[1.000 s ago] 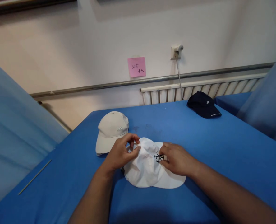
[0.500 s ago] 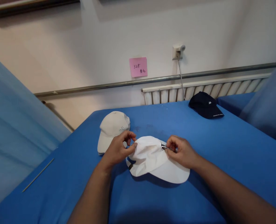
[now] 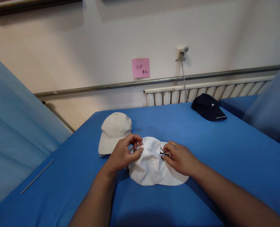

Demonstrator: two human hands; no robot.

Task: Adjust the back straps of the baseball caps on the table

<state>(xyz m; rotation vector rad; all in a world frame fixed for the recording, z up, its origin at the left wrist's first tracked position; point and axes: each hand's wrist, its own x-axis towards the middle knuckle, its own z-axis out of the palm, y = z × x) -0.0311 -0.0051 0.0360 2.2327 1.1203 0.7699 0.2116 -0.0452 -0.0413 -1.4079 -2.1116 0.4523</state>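
A white baseball cap (image 3: 149, 167) with a black letter logo rests on the blue-covered table, its brim to the right. My left hand (image 3: 127, 151) pinches the crown's fabric near the back with thumb and fingers. At the front, beside the logo, my right hand (image 3: 181, 157) grips the cap between thumb and fingers and hides part of the lettering. The crown looks soft and creased between the hands. Just behind my left hand sits a beige cap (image 3: 115, 126) with a small striped logo, brim toward me.
A navy cap (image 3: 208, 107) lies at the far right of the blue table (image 3: 78, 189). Toward the left edge is a thin stick (image 3: 37, 177). Blue curtains (image 3: 19, 126) hang on both sides. Behind are a radiator (image 3: 208, 86), a metal rail (image 3: 102, 86) and a plugged-in cord.
Between the earlier frames the white cap was lifted and tilted, its crown folding near the logo. Now it is lowered flatter again, and both hands have shifted slightly closer together.
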